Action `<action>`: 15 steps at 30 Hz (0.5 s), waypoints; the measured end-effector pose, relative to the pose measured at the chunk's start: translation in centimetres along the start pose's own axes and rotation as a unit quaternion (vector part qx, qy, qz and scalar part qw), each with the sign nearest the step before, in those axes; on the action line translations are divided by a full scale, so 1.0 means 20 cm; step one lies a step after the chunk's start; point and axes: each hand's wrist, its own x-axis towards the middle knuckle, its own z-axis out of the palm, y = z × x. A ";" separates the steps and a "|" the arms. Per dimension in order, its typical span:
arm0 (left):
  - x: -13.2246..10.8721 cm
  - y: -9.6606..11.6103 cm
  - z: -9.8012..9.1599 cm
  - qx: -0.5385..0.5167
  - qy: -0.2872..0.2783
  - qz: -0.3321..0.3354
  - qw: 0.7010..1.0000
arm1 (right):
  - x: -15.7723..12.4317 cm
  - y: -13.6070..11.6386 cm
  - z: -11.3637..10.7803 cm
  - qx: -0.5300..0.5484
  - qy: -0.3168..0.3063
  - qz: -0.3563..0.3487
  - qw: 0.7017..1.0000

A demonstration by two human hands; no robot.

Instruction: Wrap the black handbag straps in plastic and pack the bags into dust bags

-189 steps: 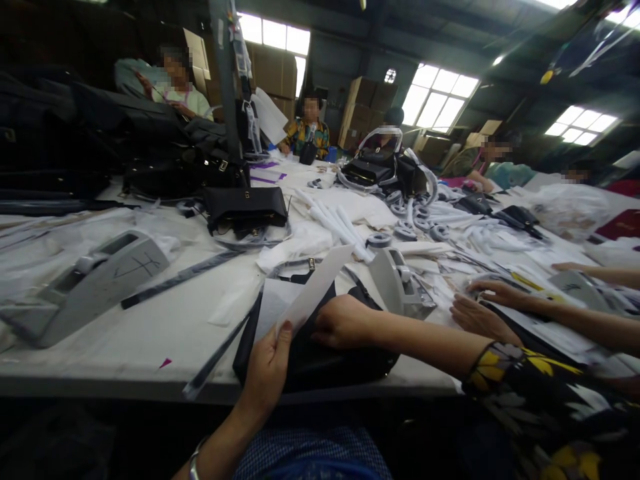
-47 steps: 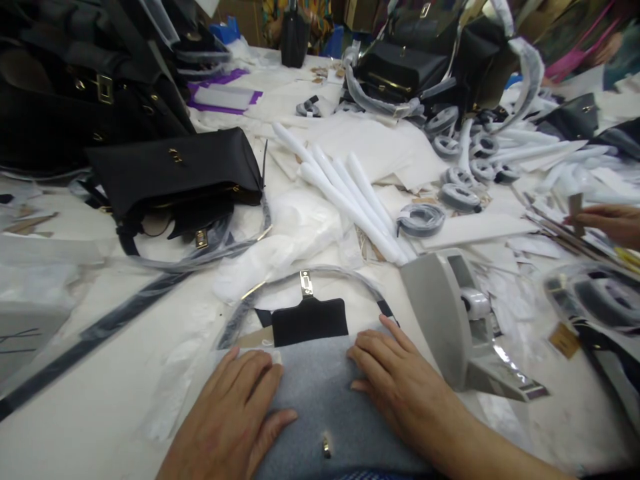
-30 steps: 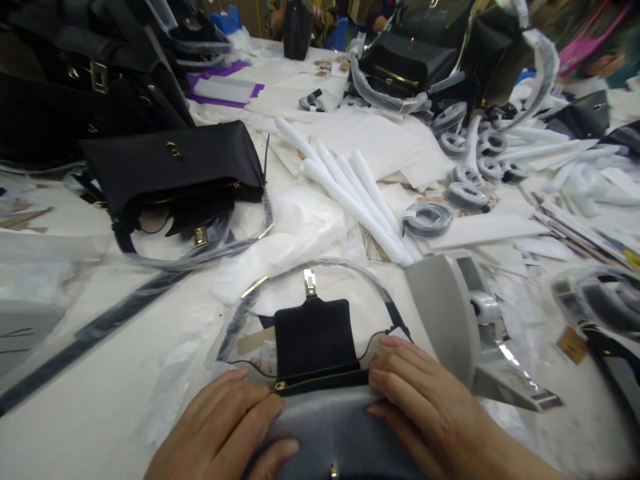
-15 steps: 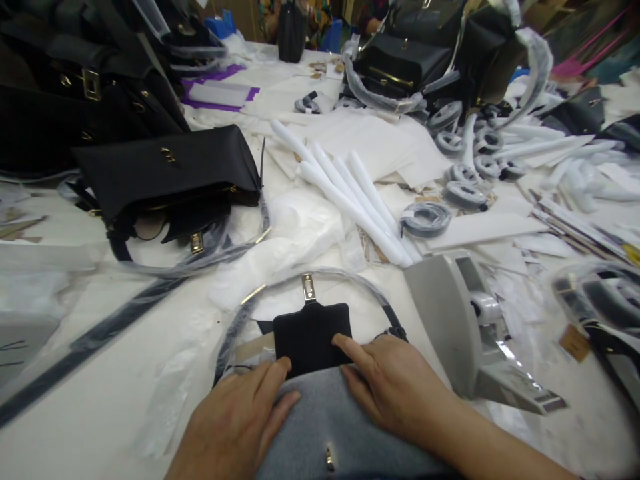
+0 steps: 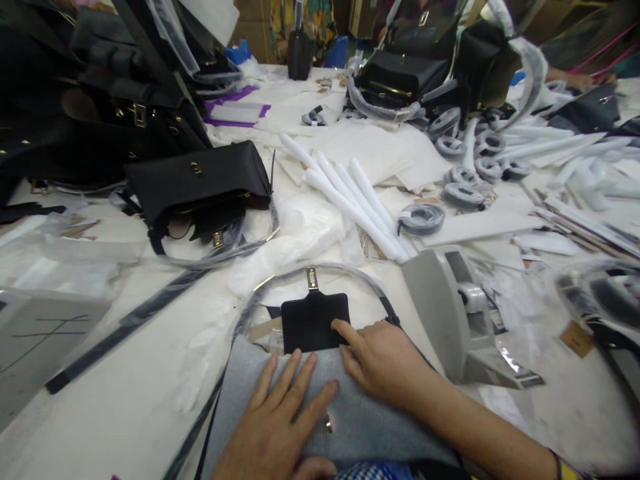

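Note:
In front of me lies a handbag with a grey covered panel (image 5: 250,380) and a small gold fitting (image 5: 329,423). Beyond the panel's top edge a black tab (image 5: 315,323) sticks up, ending in a gold clasp plate (image 5: 313,279). My left hand (image 5: 280,420) rests flat on the grey panel with its fingers spread. My right hand (image 5: 385,360) holds the bag's upper right edge, its index fingertip on the tab and its thumb on the panel. Its other fingers are mostly hidden. A plastic-wrapped strap (image 5: 350,269) arches behind the tab.
A grey tape dispenser (image 5: 435,313) stands close on my right. Another black handbag (image 5: 200,177) lies at the left, near a long wrapped strap (image 5: 130,330). White foam rods (image 5: 350,203), coiled straps (image 5: 423,219) and several bags cover the table farther back. People are partly visible beyond.
My left hand has moved from the panel's top edge onto its face, and its fingers have spread. The right hand stays at the tab. The view has shifted slightly left and up.

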 end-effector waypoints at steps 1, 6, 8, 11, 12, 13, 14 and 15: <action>-0.01 0.01 -0.01 -0.005 -0.019 -0.003 1.000 | 0.00 0.00 0.00 0.004 -0.005 0.007 1.000; -0.05 0.04 -0.02 -0.069 -0.073 -0.037 0.994 | 0.00 0.01 -0.03 0.048 0.006 0.018 0.999; -0.05 0.04 -0.01 -0.096 -0.087 -0.049 0.990 | -0.01 0.02 -0.04 0.071 0.030 0.000 0.997; -0.05 0.03 -0.01 -0.128 -0.100 -0.058 0.985 | -0.02 0.04 -0.06 0.127 0.067 -0.035 0.989; -0.04 0.03 -0.02 -0.135 -0.102 -0.057 0.984 | -0.02 0.05 -0.07 0.150 0.081 -0.045 0.984; -0.04 0.03 -0.02 -0.139 -0.103 -0.057 0.983 | -0.01 0.05 -0.08 0.173 0.095 -0.050 0.979; -0.04 0.03 -0.02 -0.141 -0.101 -0.057 0.983 | 0.01 0.04 -0.10 0.196 0.106 -0.043 0.974; -0.04 0.03 -0.02 -0.140 -0.098 -0.057 0.984 | 0.04 0.04 -0.11 0.217 0.113 -0.026 0.969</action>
